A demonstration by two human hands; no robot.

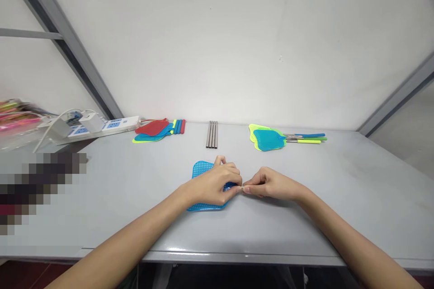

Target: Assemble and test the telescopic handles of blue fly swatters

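A blue fly swatter head (202, 169) with a mesh of small holes lies flat near the front middle of the table. My left hand (217, 183) rests over it, with thumb and fingers pinched round its neck. Close by on the right, my right hand (267, 184) is closed in a pinch that meets the left fingertips. A small silvery bit shows between the two hands. Most of what the right fingers hold is hidden.
Several metal tubes (212, 135) lie side by side behind my hands. Loose swatter heads (152, 127) and coloured handle grips (178, 126) lie back left. Assembled fly swatters (269, 139) are stacked back right. A power strip (122, 124) with plugs and cables stands far left, against the wall.
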